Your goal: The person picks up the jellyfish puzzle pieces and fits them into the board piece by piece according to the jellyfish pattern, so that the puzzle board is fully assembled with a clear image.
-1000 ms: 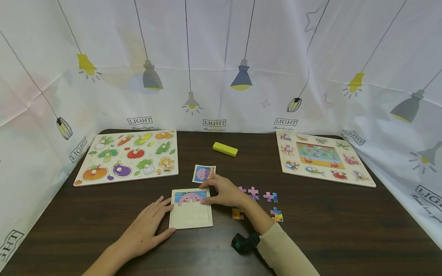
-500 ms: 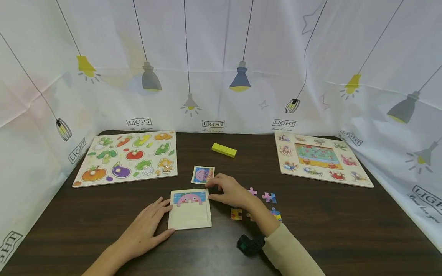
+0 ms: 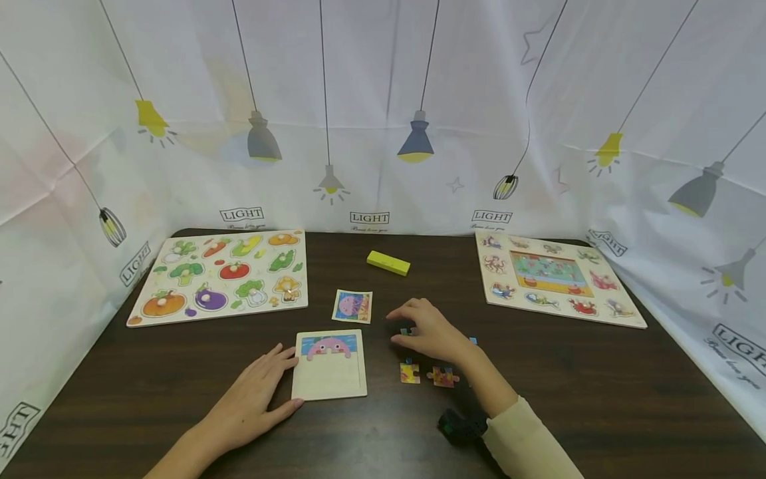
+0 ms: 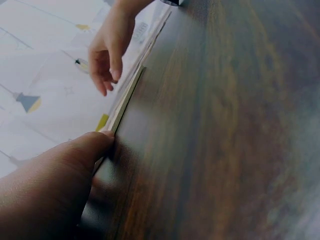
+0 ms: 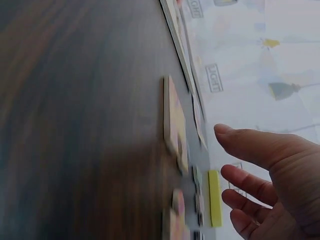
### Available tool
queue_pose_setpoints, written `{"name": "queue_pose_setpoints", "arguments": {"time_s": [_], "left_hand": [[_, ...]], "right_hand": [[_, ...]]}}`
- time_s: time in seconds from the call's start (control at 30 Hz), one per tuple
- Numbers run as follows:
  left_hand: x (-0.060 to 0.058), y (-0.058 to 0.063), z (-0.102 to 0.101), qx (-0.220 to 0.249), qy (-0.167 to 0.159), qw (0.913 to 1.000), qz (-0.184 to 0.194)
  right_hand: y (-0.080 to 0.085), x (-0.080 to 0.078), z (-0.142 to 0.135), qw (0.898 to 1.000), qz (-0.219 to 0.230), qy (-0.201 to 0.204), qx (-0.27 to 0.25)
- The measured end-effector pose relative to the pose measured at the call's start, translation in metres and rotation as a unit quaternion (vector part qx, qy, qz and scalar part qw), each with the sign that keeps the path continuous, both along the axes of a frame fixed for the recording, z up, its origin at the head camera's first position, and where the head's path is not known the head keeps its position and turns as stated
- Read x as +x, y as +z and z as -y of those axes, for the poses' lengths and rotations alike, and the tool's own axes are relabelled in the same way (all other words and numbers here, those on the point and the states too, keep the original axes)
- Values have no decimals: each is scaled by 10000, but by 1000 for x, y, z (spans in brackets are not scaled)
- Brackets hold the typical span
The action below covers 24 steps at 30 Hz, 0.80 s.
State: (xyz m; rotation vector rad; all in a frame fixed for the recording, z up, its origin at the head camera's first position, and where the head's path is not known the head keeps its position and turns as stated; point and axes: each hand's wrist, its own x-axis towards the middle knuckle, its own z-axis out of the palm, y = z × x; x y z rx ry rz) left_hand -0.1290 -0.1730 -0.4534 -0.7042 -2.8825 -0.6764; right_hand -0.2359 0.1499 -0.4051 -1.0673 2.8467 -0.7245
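Observation:
A small wooden puzzle tray [image 3: 329,382] lies flat, with a pink octopus picture [image 3: 328,346] filling its top strip and bare wood below. My left hand [image 3: 248,399] rests at the tray's left side, fingers extended, the thumb touching its lower left corner. To the tray's right, my right hand [image 3: 432,332] hovers over loose jigsaw pieces with bent, spread fingers and nothing between them. A yellow and pink piece [image 3: 409,372] and a red-yellow piece [image 3: 443,377] show below that hand; others are partly hidden by it. In the right wrist view, thumb and fingers are apart above the pieces.
A small picture card [image 3: 352,306] lies behind the tray. Farther back is a yellow block [image 3: 388,263]. A vegetable puzzle board [image 3: 224,276] stands at back left, a sea-animal board [image 3: 559,279] at back right. A black device [image 3: 462,426] is at the right wrist.
My right hand has moved away from the tray's upper right edge, rightward to above the loose pieces. The left hand has stayed against the tray. The octopus strip looks the same.

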Motion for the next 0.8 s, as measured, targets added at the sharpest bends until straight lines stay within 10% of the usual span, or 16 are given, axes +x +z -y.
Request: {"name": "queue_pose_setpoints", "arguments": {"time_s": [0.8], "left_hand": [[0, -3, -1, 58, 196, 9998, 19]], "right_hand": [[-17, 2, -39, 9992, -123, -374, -3]]}}
